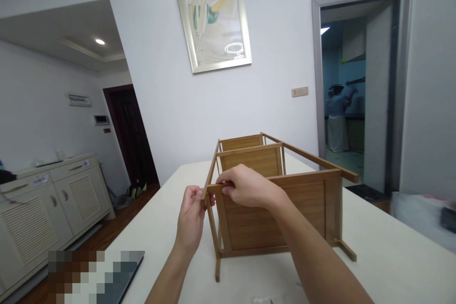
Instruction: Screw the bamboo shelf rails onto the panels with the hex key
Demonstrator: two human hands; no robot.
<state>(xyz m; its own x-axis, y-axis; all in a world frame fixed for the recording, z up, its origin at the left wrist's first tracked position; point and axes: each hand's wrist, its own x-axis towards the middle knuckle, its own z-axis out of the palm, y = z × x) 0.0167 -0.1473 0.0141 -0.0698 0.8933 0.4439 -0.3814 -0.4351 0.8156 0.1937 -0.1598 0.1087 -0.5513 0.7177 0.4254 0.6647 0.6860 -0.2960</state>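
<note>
A: Status?
B: The wooden rack (256,223) is on its side on the counter (384,237); three panels (251,160) sit between rails (309,156). Looks mostly together.
A: Fingers?
B: Left hand (190,221) grips the near-left rail end; right hand (251,187) pinches the near panel's top edge.
A: Remaining?
B: Can't tell if that corner's fastened.

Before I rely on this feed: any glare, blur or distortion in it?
Head view, centre: left hand, right hand and wooden rack look fairly sharp; head view, right edge: the pale bundle is blurred; head view, top: white rings on the framed picture look like glare; head view, lower left: coarse blocks mask detail; head view, sides: upright lines lean, perhaps wide-angle distortion.
</note>
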